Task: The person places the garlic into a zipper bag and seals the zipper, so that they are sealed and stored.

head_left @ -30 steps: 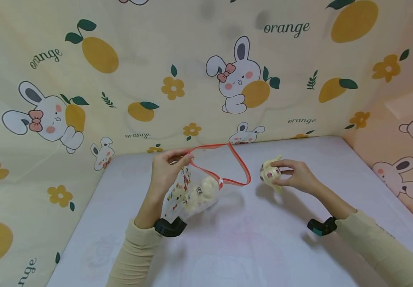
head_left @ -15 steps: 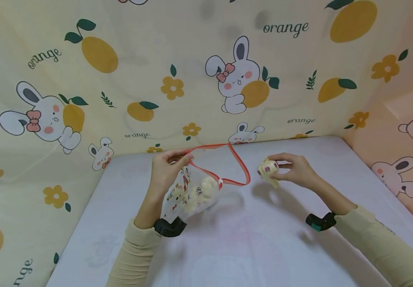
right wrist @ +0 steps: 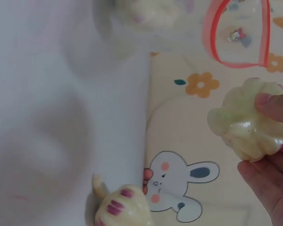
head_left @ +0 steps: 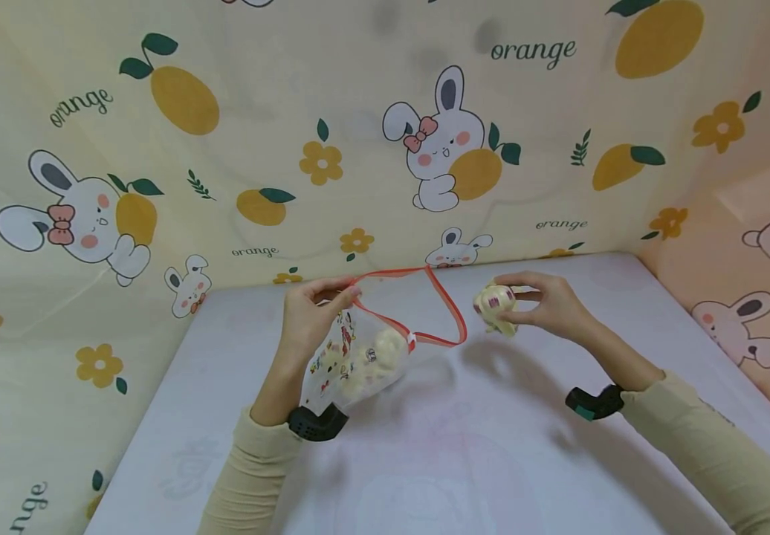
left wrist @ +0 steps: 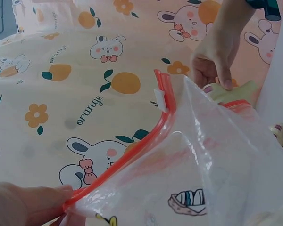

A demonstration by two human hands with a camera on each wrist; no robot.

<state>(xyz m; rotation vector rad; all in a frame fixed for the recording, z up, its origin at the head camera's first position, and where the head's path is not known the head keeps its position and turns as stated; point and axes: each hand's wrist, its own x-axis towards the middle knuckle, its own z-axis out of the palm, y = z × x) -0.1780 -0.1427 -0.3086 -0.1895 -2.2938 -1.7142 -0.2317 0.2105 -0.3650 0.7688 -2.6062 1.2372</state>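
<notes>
My left hand (head_left: 314,316) pinches one edge of a clear printed zip bag (left wrist: 226,150) with a red-trimmed mouth and a white slider. The bag mouth gapes toward the right, and several pale lumpy bulbs (head_left: 388,348) show inside it. To the right of the mouth, my right hand (head_left: 552,301) holds a cream garlic bulb (head_left: 494,300) with purple patches, raised over the table. Thumb and fingers grip its sides in the right wrist view, where the lobed underside (right wrist: 247,120) faces the camera. The stem points downward.
Another purple-marked garlic bulb (right wrist: 122,207) lies on the white table (head_left: 438,446) near its back edge, mostly hidden in the head view behind the held one. A rabbit-and-orange print cloth (head_left: 358,148) hangs close behind and at the sides. Each wrist carries a black camera (head_left: 318,423).
My right hand has lifted a little and moved slightly left with the garlic bulb, closer to the bag mouth, and the bulb has turned. My left hand and the bag stay put.
</notes>
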